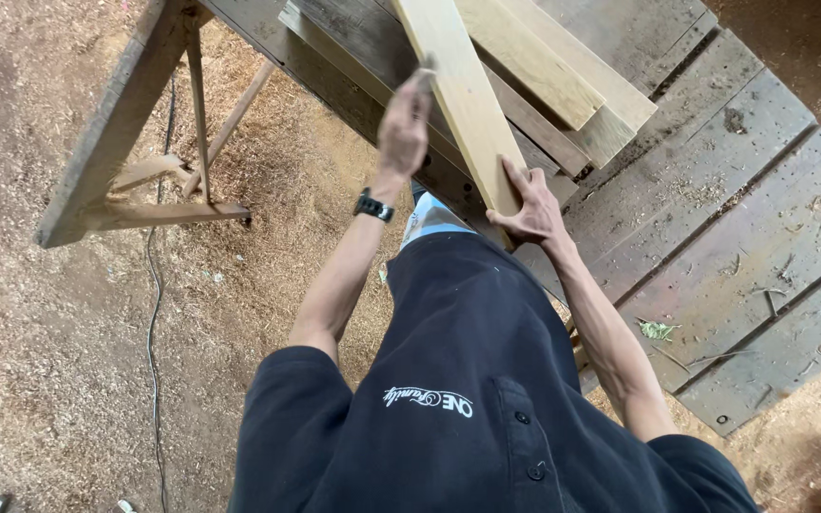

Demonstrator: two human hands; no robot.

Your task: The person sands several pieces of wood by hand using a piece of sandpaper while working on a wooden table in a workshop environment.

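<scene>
A long, pale, smooth-sawn plank (463, 95) lies slanting across a workbench (734, 218) of grey, weathered, nail-pocked boards, beside other pale offcuts (563, 66). The right hand (531, 204) is clamped on the plank's near end, fingers spread. The left hand (403, 128), blurred, is closed at the plank's left edge above sawdust-covered ground (40, 361).

grey plank workbench (743, 228), black cable (154, 313), sawdust floor (40, 380)

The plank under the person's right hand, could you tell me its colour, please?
Pale yellowish tan, bare wood: the plank, seen in the head view.
</scene>
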